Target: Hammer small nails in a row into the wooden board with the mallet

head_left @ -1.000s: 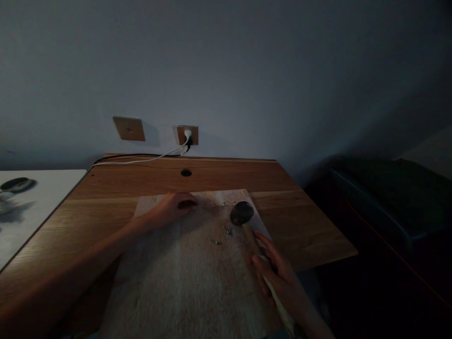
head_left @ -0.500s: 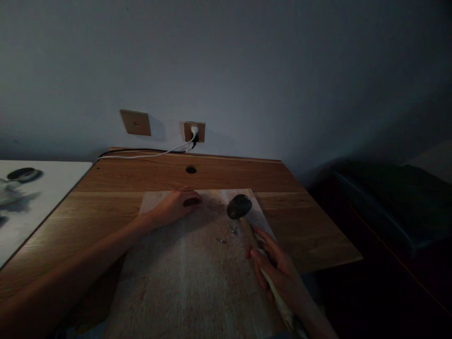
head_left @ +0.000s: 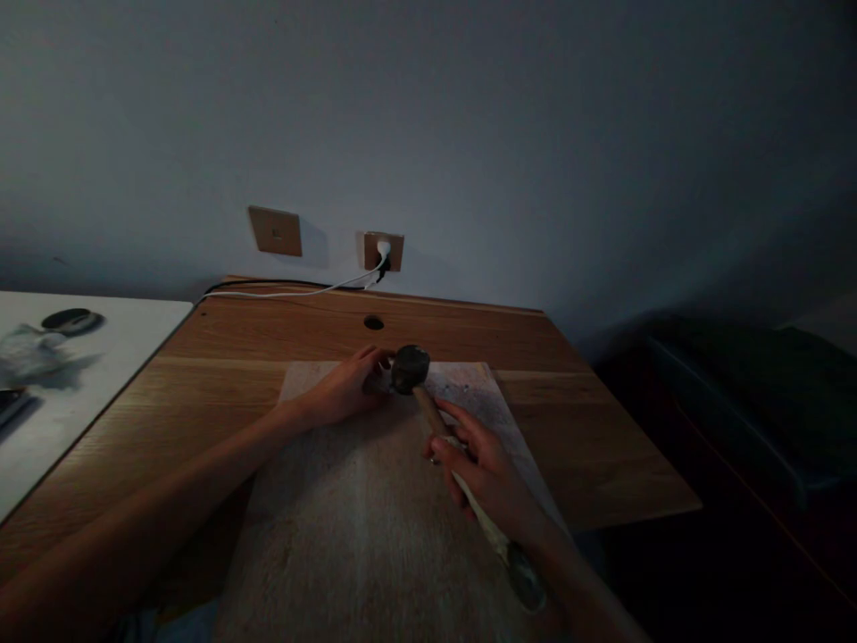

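Note:
My right hand [head_left: 478, 464] is wrapped round the wooden handle of a mallet [head_left: 411, 368] with a dark, rounded head. The handle slants from the head down to the right, past my wrist. On the far part of a pale wooden board [head_left: 321, 536] rests my left hand [head_left: 352, 384], its fingers curled in beside the mallet head. What they hold, if anything, is hidden in shadow and behind the head. Small bits [head_left: 467, 388] lie on the board to the right of the head, too small to name.
The board lies on a brown wooden desk [head_left: 603, 464] against a wall. White and black cords run along the desk's back edge to a wall socket [head_left: 384, 253]. To the left, a white table [head_left: 140, 326] carries a crumpled clear bag [head_left: 30, 353] and a dark round object [head_left: 70, 321].
My right hand has brought the mallet left, so its head is now close beside my left fingers. The shiny metal pieces on the board are now mostly covered by my right hand.

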The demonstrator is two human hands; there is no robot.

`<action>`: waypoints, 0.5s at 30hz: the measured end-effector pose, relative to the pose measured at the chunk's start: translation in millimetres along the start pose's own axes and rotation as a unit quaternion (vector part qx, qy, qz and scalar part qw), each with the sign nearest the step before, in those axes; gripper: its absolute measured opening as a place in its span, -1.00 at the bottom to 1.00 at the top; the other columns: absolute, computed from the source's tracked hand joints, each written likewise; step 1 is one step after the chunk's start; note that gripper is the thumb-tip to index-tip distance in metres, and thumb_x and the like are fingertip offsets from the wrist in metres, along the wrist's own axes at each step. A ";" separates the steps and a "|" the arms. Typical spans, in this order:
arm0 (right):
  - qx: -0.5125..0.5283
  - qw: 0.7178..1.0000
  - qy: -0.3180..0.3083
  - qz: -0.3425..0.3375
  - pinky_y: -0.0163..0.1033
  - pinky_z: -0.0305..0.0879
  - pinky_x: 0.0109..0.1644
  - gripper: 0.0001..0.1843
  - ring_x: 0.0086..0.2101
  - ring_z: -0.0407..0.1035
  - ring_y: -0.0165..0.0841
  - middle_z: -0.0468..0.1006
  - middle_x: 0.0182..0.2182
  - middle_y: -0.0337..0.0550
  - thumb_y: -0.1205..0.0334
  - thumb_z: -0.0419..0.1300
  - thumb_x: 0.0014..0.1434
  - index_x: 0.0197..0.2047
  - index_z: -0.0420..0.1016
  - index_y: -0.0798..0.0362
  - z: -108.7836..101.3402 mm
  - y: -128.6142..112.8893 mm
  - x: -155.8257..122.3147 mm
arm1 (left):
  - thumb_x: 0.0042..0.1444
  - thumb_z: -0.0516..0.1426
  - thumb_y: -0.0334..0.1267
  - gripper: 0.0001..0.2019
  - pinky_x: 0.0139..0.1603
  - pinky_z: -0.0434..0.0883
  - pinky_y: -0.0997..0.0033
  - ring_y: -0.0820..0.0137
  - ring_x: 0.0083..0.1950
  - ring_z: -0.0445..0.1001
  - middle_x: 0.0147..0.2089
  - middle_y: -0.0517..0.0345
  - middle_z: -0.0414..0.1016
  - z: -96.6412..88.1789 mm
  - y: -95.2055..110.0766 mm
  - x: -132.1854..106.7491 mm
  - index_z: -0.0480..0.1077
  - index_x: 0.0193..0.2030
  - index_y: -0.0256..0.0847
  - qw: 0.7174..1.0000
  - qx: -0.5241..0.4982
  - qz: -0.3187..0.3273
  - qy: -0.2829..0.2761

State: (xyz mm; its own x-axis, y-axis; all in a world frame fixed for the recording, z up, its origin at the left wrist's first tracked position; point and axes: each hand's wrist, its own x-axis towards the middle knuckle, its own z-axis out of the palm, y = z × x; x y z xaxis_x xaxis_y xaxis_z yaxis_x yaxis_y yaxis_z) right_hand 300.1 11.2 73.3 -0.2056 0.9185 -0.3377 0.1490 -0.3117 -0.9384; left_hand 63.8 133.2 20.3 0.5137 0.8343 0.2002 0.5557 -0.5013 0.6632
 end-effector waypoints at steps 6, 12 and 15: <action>0.023 0.998 0.062 0.004 -0.42 0.14 -0.77 -0.26 -0.71 0.21 -0.58 0.54 -0.23 -0.18 -0.10 0.26 0.22 0.37 0.19 -0.09 -25.9 15.4 -30.5 | 0.13 0.17 -0.33 -0.62 -0.17 0.47 0.39 0.38 -0.25 0.56 -0.20 0.14 0.60 -1.5 4.1 -1.2 0.39 0.12 -0.17 0.998 -0.055 -0.032 -0.030; 0.028 0.989 0.142 0.037 -0.39 0.15 -0.76 -0.24 -0.72 0.17 -0.57 0.56 -0.27 -0.18 -0.16 0.30 0.19 0.38 0.25 -0.13 -44.7 47.6 -64.4 | 0.12 0.17 -0.36 -0.69 -0.14 0.49 0.34 0.35 -0.22 0.56 -0.19 0.12 0.59 -3.1 5.0 -1.3 0.43 0.03 -0.16 1.000 -0.018 0.011 -0.023; 0.018 0.984 0.170 0.044 -0.38 0.16 -0.75 -0.23 -0.72 0.18 -0.53 0.54 -0.33 -0.19 -0.20 0.26 0.22 0.39 0.23 -0.10 -43.4 58.4 -69.7 | 0.17 0.18 -0.32 -0.77 -0.03 0.48 0.23 0.25 -0.07 0.53 -0.09 0.02 0.55 -4.4 13.0 -2.6 0.45 -0.02 -0.18 0.996 0.055 0.065 0.017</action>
State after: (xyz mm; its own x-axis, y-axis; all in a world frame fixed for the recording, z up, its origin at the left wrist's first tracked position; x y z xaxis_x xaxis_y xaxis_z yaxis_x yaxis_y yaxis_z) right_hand 365.2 -60.5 45.2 0.1431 0.9139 -0.3798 0.1165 -0.3966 -0.9106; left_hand 66.9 125.5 31.6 0.5645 0.7666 0.3061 0.5543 -0.6268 0.5476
